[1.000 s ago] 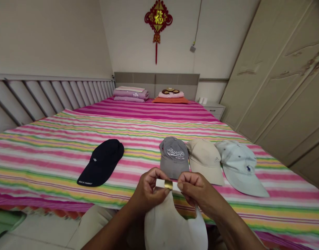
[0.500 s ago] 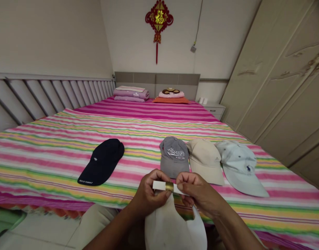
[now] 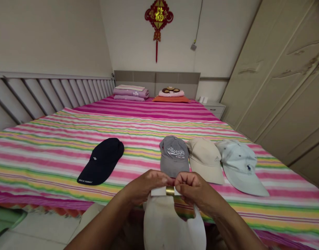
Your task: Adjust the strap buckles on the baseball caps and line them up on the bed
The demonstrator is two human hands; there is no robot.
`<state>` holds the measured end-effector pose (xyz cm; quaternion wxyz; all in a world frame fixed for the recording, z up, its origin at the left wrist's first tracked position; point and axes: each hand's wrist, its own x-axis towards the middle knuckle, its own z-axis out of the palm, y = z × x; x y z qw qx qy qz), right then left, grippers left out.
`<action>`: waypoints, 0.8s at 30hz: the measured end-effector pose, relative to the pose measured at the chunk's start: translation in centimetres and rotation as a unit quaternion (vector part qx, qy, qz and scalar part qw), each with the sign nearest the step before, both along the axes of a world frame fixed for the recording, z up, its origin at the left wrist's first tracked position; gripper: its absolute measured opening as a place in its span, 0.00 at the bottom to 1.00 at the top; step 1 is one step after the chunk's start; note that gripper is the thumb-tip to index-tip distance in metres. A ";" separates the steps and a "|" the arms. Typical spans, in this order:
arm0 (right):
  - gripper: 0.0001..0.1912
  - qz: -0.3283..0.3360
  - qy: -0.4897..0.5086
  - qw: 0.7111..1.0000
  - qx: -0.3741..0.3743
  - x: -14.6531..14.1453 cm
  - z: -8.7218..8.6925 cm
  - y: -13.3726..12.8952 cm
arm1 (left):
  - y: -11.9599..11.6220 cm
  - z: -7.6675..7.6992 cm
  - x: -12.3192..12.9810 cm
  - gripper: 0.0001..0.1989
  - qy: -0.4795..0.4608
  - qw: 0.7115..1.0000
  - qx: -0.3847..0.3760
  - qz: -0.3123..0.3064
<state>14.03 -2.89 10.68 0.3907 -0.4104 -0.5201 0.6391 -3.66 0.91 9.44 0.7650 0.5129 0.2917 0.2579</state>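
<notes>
A white baseball cap (image 3: 162, 222) hangs at the lower middle, its back opening turned up toward me. Across that opening runs its white strap with a brass buckle (image 3: 170, 191). My left hand (image 3: 146, 184) grips the strap's left side, thumb and fingers closed at its upper edge. Just right of the buckle, my right hand (image 3: 192, 185) pinches the strap. Beyond my hands lie a grey cap (image 3: 174, 156) with white lettering, a beige cap (image 3: 205, 159) and a pale blue cap (image 3: 239, 166), side by side. A dark navy cap (image 3: 102, 161) lies apart on the left.
The caps lie on a bed with a striped sheet (image 3: 58, 146). Folded purple bedding (image 3: 130, 93) and an orange-and-pink pile (image 3: 171, 95) sit by the headboard. A railing (image 3: 58, 90) runs along the left, a wardrobe (image 3: 279, 86) along the right. A green stool (image 3: 6, 220) stands at lower left.
My left thumb has moved from below the strap up to its upper edge, uncovering more of the strap and cap. My right hand keeps its pinch. The other caps have not moved.
</notes>
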 end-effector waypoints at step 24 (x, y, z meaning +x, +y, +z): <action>0.21 0.052 0.293 0.950 -0.094 1.6 -4.8 2.2 | 2.6 -0.7 -2.3 0.09 -0.172 0.975 -0.123 0.062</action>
